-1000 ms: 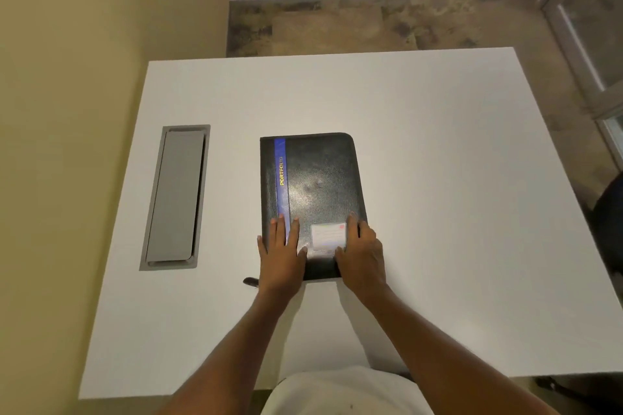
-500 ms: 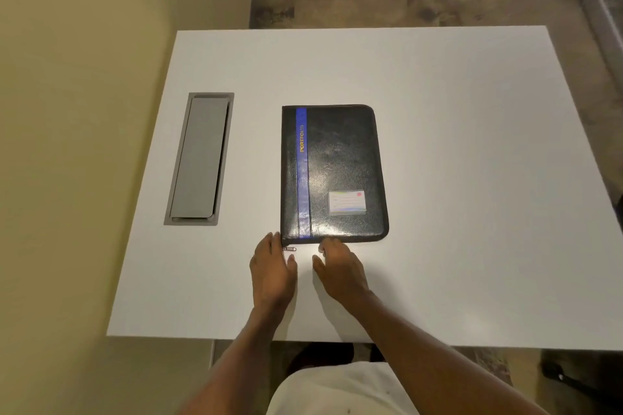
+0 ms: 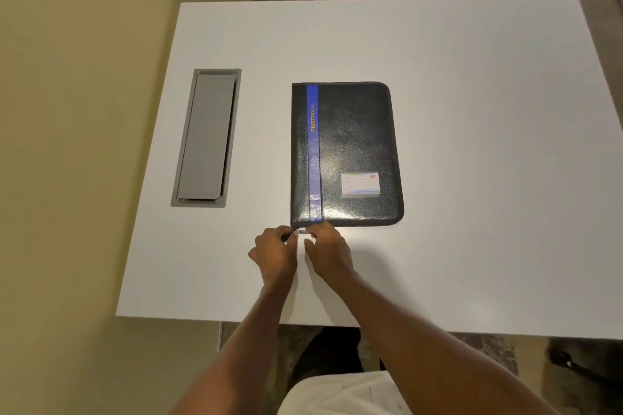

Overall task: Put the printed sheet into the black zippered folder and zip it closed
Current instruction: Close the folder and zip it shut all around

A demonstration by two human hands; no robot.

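Observation:
The black zippered folder (image 3: pixel 354 152) lies closed and flat on the white table (image 3: pixel 472 111), with a blue stripe down its left side and a small label card near its lower right. Both hands meet at its near left corner. My left hand (image 3: pixel 274 254) pinches the black zipper end tab there. My right hand (image 3: pixel 327 253) pinches the small metal zipper pull (image 3: pixel 302 231) beside it. No printed sheet is in view.
A grey rectangular cable hatch (image 3: pixel 205 138) is set into the table left of the folder. A beige wall runs along the left. The table's near edge (image 3: pixel 438 330) lies just below my forearms.
Both hands slid off the folder's cover toward me, then closed in on the near left corner and took hold of the zipper parts. The camera view shifted.

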